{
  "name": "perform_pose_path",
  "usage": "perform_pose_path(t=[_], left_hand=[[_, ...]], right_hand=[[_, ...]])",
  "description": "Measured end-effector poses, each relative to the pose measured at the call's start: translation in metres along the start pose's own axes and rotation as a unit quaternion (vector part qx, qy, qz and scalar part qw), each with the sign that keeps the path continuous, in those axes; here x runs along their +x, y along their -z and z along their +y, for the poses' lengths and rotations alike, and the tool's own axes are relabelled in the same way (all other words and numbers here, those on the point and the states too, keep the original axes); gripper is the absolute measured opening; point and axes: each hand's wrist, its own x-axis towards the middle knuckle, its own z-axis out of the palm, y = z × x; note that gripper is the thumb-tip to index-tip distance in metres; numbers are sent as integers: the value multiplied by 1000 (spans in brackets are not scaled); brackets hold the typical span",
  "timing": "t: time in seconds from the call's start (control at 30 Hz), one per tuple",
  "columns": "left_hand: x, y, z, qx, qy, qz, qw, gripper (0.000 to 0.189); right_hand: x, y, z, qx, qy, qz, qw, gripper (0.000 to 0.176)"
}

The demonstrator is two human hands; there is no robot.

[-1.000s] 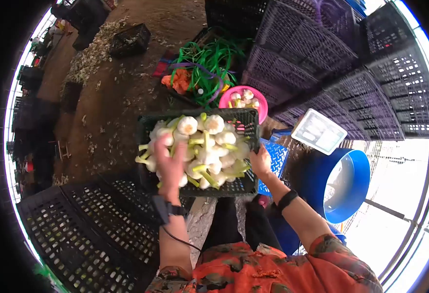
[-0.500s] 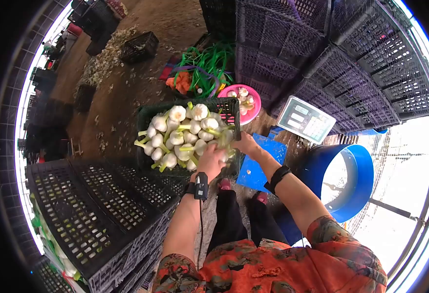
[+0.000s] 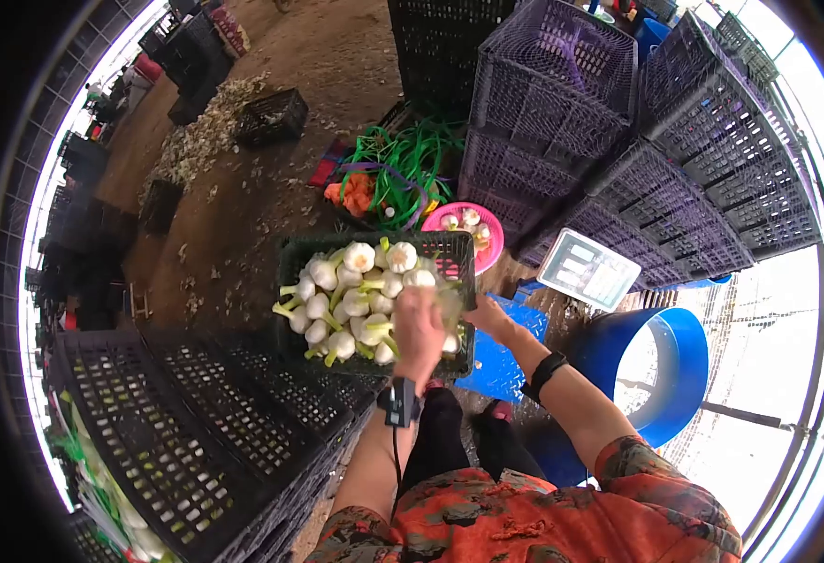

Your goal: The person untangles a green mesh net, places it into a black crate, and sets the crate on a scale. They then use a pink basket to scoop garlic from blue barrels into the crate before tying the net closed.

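Observation:
A dark plastic crate [image 3: 328, 246] holds many white garlic bulbs [image 3: 357, 302] with green stems. Over the crate's right part is my left hand [image 3: 419, 330], blurred by motion, above the bulbs; whether it holds one is hidden. My right hand [image 3: 493, 316] is at the crate's right rim, its fingers partly hidden there and by a blurred, pale shape beside them. A pink basket [image 3: 497, 246] with a few bulbs stands just behind the crate's right corner.
Stacked black crates [image 3: 187, 403] stand at left, and more crates [image 3: 562, 113] at back right. A scale [image 3: 588, 269], a blue board [image 3: 498, 361] and a blue tub [image 3: 692, 375] are on the right. Green straps [image 3: 403, 169] and an orange bag [image 3: 356, 192] lie behind the crate.
The view has shifted, so the crate and surroundings appear lower. My left hand has lifted and moved across the bulbs in the crate's right part. My right hand remains by the right rim.

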Motion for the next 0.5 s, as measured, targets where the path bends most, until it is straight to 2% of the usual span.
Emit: perform_pose_path(t=[0.03,0.07,0.13,0.2,0.27,0.37,0.4,0.47,0.5], left_hand=[[20,8,-4,34,81,-14,996,58],[26,-12,-30,80,84,8,993,60],[34,-33,-42,33,32,-36,998,55],[39,-30,-20,-46,-39,-131,990,55],[39,-49,-29,-41,-39,-159,986,49],[53,-72,-43,-41,-34,-198,979,36],[59,-73,-43,-40,-32,-194,980,36],[65,-76,-44,-6,16,-255,967,35],[68,-78,-45,26,-2,-278,960,49]], right_hand=[[0,-1,1,-19,27,13,999,54],[2,-7,5,-23,27,18,999,54],[8,-21,19,29,22,64,997,57],[0,-21,5,-2,16,74,997,58],[-5,-22,-6,61,-47,77,994,53],[-9,-19,0,34,-1,88,996,49],[-10,-18,-2,21,12,92,995,48],[-8,-20,-1,48,3,79,996,48],[-4,-22,-1,34,-7,87,996,47]])
